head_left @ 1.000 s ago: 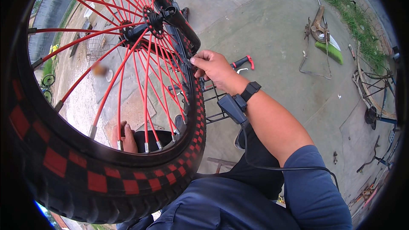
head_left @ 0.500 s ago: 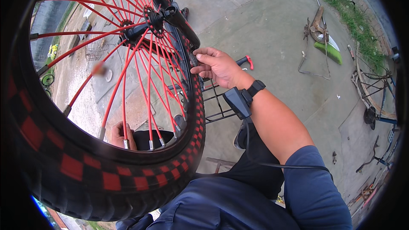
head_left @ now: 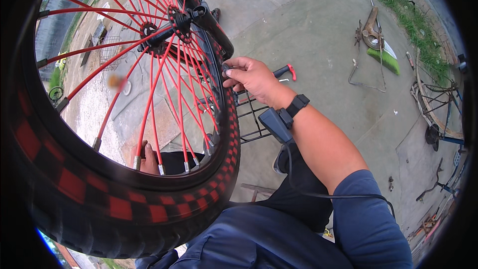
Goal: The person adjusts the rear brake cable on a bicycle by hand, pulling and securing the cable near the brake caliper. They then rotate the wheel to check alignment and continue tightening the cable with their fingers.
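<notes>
A bicycle wheel with red spokes and a black-and-red checkered tire fills the left side. Its black hub sits on a black fork leg. Beside the rim, just below the fork leg's end, my right hand has thumb and forefinger pinched on a small dark piece whose kind I cannot make out. Seen through the spokes, my left hand is low behind the wheel near the rim. The rim and tire hide most of it, so its grip cannot be told.
A black wire rack and a red-ended handle lie beyond my right wrist. A green-and-white broom and a brown bicycle saddle are on the concrete at far right. Bicycle frame parts lie at the right edge.
The wheel has turned: the lower spokes and tire checks have shifted left. My right fingertips have closed around the small dark piece. My left hand has shifted slightly right.
</notes>
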{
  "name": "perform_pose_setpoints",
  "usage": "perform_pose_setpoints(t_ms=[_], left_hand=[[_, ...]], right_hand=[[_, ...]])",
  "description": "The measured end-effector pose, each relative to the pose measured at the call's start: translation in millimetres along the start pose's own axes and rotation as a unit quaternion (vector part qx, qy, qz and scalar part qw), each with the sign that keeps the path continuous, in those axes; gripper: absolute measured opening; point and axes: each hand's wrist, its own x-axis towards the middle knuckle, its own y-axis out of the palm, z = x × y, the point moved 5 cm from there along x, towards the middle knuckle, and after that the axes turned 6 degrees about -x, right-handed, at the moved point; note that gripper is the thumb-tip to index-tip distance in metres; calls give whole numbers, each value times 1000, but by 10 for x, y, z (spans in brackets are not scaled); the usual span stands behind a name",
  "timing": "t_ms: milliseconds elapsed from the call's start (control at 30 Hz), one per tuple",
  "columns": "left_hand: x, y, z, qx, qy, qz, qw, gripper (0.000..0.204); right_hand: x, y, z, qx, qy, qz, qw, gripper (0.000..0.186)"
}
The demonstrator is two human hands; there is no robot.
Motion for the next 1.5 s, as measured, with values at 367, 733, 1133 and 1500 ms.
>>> perform_pose_setpoints(t_ms=[367,733,1133,1500], left_hand=[[125,-87,75,107,60,49,991,25],[23,133,-214,95,-1,-2,995,21],[27,-51,106,34,0,-27,999,20],[92,-61,219,-43,1,22,999,23]], right_hand=[[-37,-25,71,-77,-39,-37,996,32],[-36,-95,39,-82,-34,-60,994,27],[10,-16,-47,14,-30,-25,999,31],[30,43,-85,-23,-56,-37,997,28]])
